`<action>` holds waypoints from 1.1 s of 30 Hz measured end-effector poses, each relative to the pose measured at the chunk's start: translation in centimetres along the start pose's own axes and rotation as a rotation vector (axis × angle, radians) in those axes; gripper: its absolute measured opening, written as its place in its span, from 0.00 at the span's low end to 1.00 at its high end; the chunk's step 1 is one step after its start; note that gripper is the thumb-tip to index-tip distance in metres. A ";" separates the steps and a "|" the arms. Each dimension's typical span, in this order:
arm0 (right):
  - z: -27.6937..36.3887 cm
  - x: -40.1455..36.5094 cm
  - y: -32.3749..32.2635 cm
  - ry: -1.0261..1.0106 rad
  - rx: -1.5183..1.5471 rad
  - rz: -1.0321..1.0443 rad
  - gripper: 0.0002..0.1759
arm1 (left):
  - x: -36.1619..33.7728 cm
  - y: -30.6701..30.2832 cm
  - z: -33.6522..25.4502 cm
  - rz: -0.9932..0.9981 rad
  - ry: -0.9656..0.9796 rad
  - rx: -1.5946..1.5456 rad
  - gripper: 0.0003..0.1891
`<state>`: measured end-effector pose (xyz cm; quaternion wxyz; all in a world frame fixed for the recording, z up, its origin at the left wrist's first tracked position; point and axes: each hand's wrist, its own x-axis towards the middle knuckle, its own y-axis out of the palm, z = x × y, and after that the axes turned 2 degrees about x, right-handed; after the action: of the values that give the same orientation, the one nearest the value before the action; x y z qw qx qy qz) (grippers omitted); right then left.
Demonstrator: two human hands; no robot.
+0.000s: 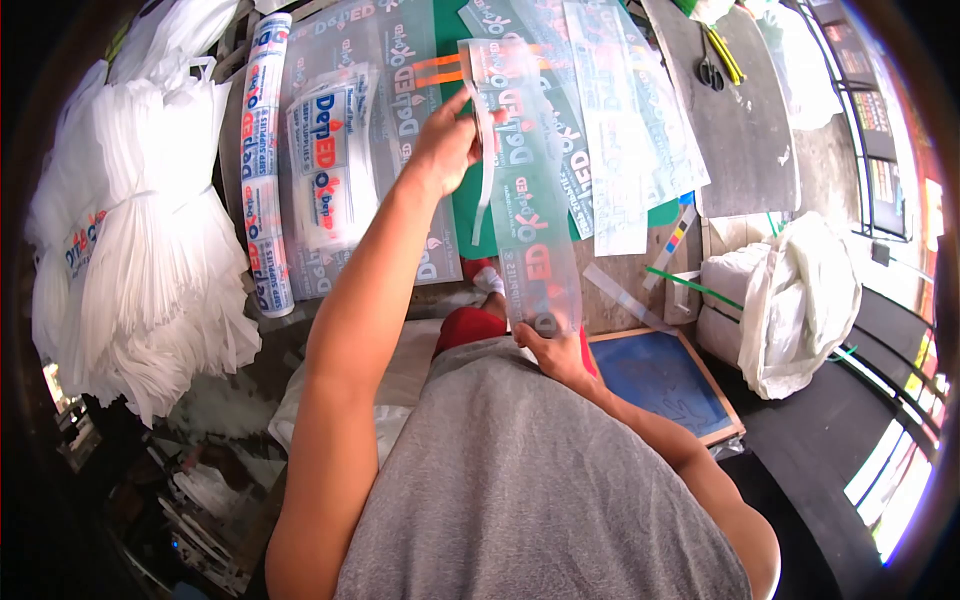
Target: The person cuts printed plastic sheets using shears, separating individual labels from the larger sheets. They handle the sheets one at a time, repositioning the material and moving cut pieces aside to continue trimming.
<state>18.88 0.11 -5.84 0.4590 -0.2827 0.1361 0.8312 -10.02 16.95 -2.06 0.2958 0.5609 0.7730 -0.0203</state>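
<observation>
A long clear plastic sheet [537, 210] with red and blue print stretches between my two hands, over the green mat [470, 215]. At its upper left edge, my left hand [450, 145] is closed, fingers pinching the margin, where a narrow pale strip [484, 200] hangs down. My right hand [552, 350] grips the sheet's lower end close to my body, thumb on top. More loose printed plastic sheets [625, 170] lie overlapped just right of the held one. Left of it is a wider printed sheet [418, 215] with a stack of packed plastic bags [330, 155] on it.
A printed plastic roll [266, 170] and a large bundle of white bags [150, 220] are on the left. Black-handled scissors [709, 72] lie at the upper right. A white sack [790, 310] and a wood-framed blue screen [660, 380] are at the lower right.
</observation>
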 end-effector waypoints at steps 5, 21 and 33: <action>-0.6 -0.3 0.1 0.071 0.041 -0.013 0.08 | 4.4 -2.2 -3.4 -0.078 0.261 -0.203 0.13; 3.0 2.2 -4.2 0.205 0.264 -0.050 0.23 | -28.9 -8.2 2.3 0.030 -0.119 0.225 0.41; 14.8 -0.2 -1.3 -0.065 0.190 0.125 0.18 | -22.4 -4.3 4.6 -0.173 0.292 0.549 0.33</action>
<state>14.95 7.87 6.22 0.4352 -0.2019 0.2166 0.8502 -7.42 -5.46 3.58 0.0166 0.5490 0.8177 -0.1724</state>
